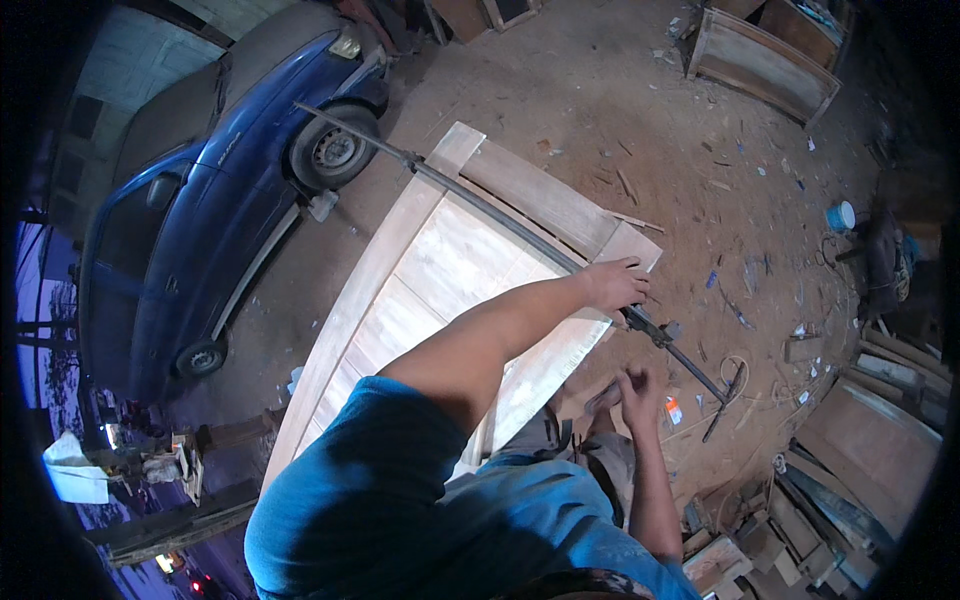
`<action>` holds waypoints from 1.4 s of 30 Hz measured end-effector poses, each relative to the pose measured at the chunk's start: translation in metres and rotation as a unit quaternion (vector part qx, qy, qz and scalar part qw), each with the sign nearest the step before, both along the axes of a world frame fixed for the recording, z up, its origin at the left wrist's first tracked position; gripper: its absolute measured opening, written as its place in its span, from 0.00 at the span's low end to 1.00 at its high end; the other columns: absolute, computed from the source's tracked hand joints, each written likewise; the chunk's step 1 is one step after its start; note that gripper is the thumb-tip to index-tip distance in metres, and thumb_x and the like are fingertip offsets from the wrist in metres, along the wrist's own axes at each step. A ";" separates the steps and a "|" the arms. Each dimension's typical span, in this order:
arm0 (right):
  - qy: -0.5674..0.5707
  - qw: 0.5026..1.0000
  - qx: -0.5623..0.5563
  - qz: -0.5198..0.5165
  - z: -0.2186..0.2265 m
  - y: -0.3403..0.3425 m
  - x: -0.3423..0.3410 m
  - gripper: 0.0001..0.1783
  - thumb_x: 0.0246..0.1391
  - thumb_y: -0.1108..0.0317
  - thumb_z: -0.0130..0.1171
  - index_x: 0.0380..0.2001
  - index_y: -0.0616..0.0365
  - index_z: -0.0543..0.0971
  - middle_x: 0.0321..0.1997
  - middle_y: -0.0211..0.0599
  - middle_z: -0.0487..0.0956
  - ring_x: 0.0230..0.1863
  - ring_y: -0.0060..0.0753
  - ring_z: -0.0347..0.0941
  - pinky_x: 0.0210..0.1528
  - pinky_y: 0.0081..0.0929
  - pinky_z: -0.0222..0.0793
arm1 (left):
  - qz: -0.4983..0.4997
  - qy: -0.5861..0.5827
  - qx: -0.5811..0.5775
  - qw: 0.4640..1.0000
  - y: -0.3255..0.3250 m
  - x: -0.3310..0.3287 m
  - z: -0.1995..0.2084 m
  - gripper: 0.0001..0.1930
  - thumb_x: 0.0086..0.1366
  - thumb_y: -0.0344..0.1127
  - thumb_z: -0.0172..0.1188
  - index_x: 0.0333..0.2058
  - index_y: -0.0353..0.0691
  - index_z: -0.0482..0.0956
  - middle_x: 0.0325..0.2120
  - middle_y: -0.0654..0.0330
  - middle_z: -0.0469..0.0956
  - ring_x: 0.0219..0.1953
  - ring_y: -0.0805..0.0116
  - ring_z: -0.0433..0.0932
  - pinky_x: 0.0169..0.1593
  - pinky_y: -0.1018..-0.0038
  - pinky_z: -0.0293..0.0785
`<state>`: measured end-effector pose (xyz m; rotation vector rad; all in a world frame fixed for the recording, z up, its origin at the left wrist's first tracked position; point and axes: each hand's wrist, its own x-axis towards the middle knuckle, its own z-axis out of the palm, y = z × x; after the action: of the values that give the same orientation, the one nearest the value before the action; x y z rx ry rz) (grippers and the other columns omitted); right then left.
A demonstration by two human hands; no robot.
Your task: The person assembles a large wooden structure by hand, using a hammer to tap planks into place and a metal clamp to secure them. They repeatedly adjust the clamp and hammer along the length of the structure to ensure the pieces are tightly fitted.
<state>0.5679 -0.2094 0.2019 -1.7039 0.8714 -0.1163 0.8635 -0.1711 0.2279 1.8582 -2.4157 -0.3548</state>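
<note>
A large pale wooden door panel (455, 245), with a frame around several boards, lies in front of me. Across its far end runs a long metal bar clamp (500, 215), with a jaw at the panel's left edge and a screw with a T-shaped handle (726, 398) past the right edge. My left hand (615, 285) reaches over the panel and curls around the clamp at the right corner. Lower down, beside my leg, my right hand (641, 400) is raised with its fingers loosely bent and apart. Nothing shows in it, and it is off the clamp.
A blue car (190, 220) stands to the left, its front wheel (335, 148) near the clamp's far end. Wood scraps (790, 530) are piled at the lower right. A wooden drawer-like frame (765, 65) and a blue-white bucket (841, 216) are farther off on the littered dirt floor.
</note>
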 end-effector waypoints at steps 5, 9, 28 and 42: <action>0.003 0.954 -0.298 -0.022 0.061 -0.098 -0.142 0.32 0.57 0.82 0.52 0.67 0.62 0.66 0.69 0.55 0.69 0.70 0.52 0.65 0.70 0.41 0.59 | -0.001 0.033 -0.007 0.999 0.000 0.001 0.007 0.35 0.54 0.61 0.68 0.53 0.43 0.79 0.57 0.60 0.75 0.68 0.59 0.64 0.72 0.48 0.54; 0.155 0.864 -0.442 0.185 0.026 -0.170 -0.160 0.33 0.61 0.77 0.52 0.70 0.61 0.62 0.77 0.57 0.55 0.78 0.55 0.50 0.77 0.46 0.48 | -0.014 0.049 -0.024 0.998 -0.008 0.002 -0.002 0.35 0.56 0.62 0.65 0.54 0.42 0.78 0.59 0.59 0.74 0.68 0.58 0.64 0.72 0.47 0.53; 0.095 0.871 0.453 -0.163 -0.020 -0.214 -0.116 0.44 0.61 0.29 0.51 0.55 0.65 0.69 0.42 0.50 0.76 0.29 0.42 0.80 0.31 0.37 0.81 | 0.006 0.005 0.086 0.996 -0.008 -0.008 0.023 0.35 0.59 0.62 0.62 0.56 0.41 0.77 0.61 0.58 0.72 0.71 0.60 0.62 0.76 0.51 0.47; 0.062 0.974 -0.127 0.176 0.000 -0.222 -0.124 0.35 0.58 0.45 0.66 0.56 0.63 0.76 0.43 0.51 0.85 0.47 0.57 0.82 0.50 0.47 0.76 | 0.009 0.014 0.045 0.999 -0.008 -0.007 0.020 0.35 0.55 0.61 0.66 0.54 0.42 0.77 0.60 0.60 0.73 0.70 0.59 0.62 0.75 0.50 0.49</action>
<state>0.4443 -0.4312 0.2019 -2.0991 0.6518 0.1258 0.8568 -0.1794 0.2478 1.8958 -2.4005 -0.4926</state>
